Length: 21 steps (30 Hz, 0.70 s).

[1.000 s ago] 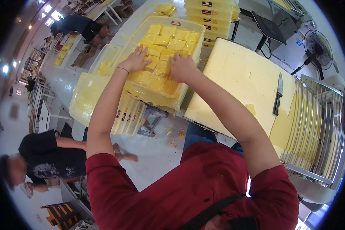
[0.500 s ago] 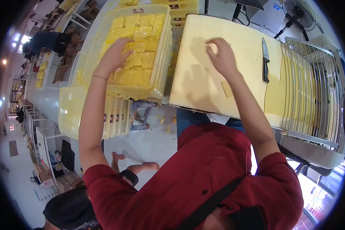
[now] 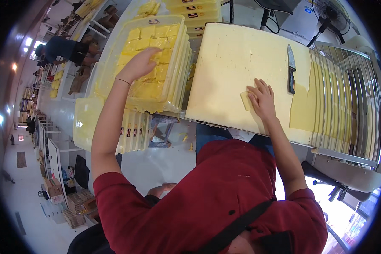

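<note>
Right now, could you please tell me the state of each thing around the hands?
Left hand: open, over the yellow pieces
Right hand: open, thumb at the small flat piece
Small flat piece: lying on the cream surface
Knife: lying on the surface, unheld
Top tub: uncovered, holding yellow pieces

- Knife (image 3: pixel 291 68): on the worktop (image 3: pixel 228 59)
- Left of the knife, nearer: slice (image 3: pixel 245 101)
- Farther left of it: tray (image 3: pixel 153 21), pieces (image 3: pixel 158 42) inside
- Right of it: barred guard (image 3: pixel 347 156)
- Behind it, rightward: fan (image 3: pixel 331 17)

A head-worn fisheye camera looks down from close above.
</note>
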Motion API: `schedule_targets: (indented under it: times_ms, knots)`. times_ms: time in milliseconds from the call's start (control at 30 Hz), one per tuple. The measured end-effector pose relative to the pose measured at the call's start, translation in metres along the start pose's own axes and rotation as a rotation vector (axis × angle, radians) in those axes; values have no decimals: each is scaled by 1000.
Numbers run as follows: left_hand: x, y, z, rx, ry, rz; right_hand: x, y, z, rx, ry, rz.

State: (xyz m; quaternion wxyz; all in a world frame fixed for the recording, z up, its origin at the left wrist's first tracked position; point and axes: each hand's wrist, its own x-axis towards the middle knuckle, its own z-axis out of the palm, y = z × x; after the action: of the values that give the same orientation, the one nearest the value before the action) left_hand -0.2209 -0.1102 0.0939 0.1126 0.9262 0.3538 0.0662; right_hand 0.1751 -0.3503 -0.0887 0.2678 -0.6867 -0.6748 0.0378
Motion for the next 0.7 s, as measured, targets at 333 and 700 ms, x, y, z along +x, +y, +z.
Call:
schedule_targets:
  times_ms: [333,700]
  knots:
    - [-26,114,-1,-211,453,-68,25,31,-23,114,5,-134]
    - [19,245,120,-749,268,45,53,-74,-117,664,-199,0]
